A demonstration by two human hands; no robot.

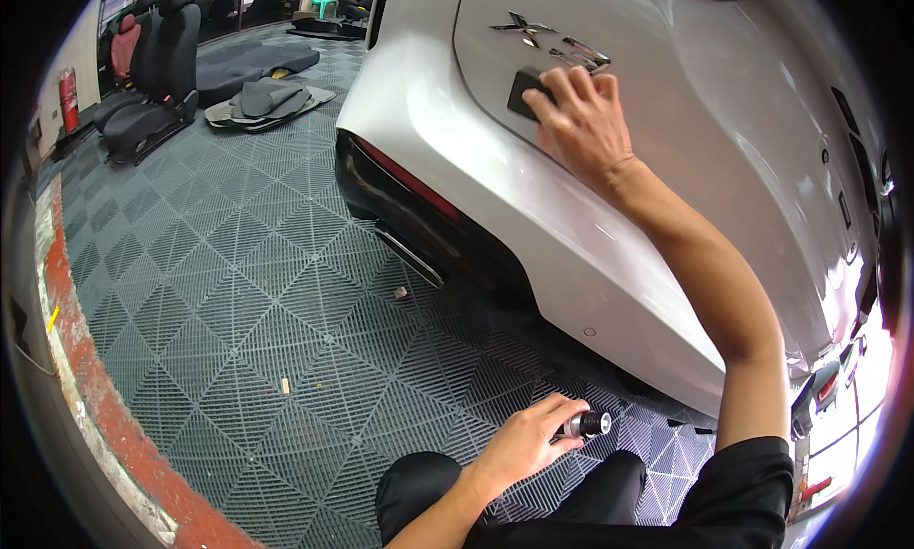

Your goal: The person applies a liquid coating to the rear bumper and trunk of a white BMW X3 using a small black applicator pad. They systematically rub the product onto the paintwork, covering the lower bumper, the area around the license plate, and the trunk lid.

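My right hand (583,120) is raised to the rear panel of a silver-white car (666,82), fingers closed on a dark block-shaped pad (522,92). The pad lies against the paint just below the chrome emblem letters (576,54). Low in the view, over my bent knees, my left hand (522,442) grips a small bottle (592,424) with a black neck and a pale tip pointing right. Most of the bottle's body is hidden by the fingers.
The car's bumper (590,263) curves down close to my knees, with a dark lower trim and a red reflector (405,178). Black car seats (162,82) and a pile of grey mats (269,103) stand on the grey tiled floor (238,292). A fire extinguisher (69,99) is at the far left.
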